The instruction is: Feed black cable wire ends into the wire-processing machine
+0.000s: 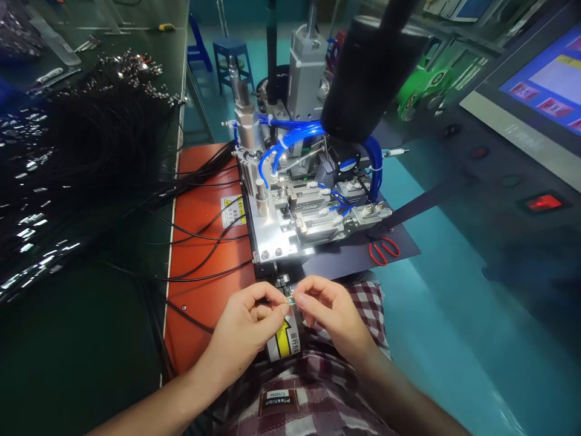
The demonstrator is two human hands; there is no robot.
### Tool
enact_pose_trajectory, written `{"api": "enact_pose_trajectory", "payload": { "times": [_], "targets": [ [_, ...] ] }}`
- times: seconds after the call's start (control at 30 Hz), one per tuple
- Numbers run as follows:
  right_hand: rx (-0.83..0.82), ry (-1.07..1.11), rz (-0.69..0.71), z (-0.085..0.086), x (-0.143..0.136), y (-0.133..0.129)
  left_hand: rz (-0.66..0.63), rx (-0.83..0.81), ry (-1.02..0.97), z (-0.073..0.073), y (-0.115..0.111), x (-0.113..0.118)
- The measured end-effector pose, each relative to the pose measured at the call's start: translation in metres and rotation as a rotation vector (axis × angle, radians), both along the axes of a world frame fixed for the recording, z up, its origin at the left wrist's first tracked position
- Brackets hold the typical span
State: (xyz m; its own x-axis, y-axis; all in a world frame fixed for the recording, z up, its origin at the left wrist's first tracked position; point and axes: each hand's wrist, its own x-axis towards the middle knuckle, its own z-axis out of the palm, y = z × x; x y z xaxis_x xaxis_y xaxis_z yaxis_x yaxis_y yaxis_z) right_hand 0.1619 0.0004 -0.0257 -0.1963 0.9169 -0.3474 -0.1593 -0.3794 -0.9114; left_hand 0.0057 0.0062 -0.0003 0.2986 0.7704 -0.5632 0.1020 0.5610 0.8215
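My left hand (249, 321) and my right hand (333, 312) meet fingertip to fingertip just in front of the metal machine (272, 236). Both are pinched on a thin, light greenish wire piece (291, 302) that shows in the small gap between them. Its ends are hidden by the fingers. Below the fingertips is a white label with a yellow arrow (284, 340). A small black fixture (282, 280) sits right behind the fingers at the machine's front edge.
Black cables (204, 236) cross the orange board (195, 327) from a large bundle (104, 121) on the left table. Red-handled scissors (384, 251) lie right of the machine. A black cylinder (363, 79) hangs above; a control panel with screen (544, 91) stands at right.
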Motion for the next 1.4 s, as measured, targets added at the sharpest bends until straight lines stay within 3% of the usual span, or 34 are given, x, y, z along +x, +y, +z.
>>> {"api": "enact_pose_trajectory", "payload": {
  "times": [0.4,0.77,1.03,1.4],
  "targets": [
    [-0.008,0.024,0.022,-0.005,0.001,-0.003,0.021,-0.021,-0.007,-0.002,0.0,-0.001],
    [0.131,-0.209,-0.041,0.004,-0.005,-0.008,0.068,-0.072,-0.044,0.001,0.001,0.0],
    [0.131,-0.143,-0.099,-0.002,-0.014,-0.017,0.075,-0.112,-0.085,-0.003,0.002,-0.002],
    [0.091,-0.075,0.028,0.003,0.003,-0.002,0.042,-0.12,-0.087,0.002,0.002,-0.001]
  ]
}}
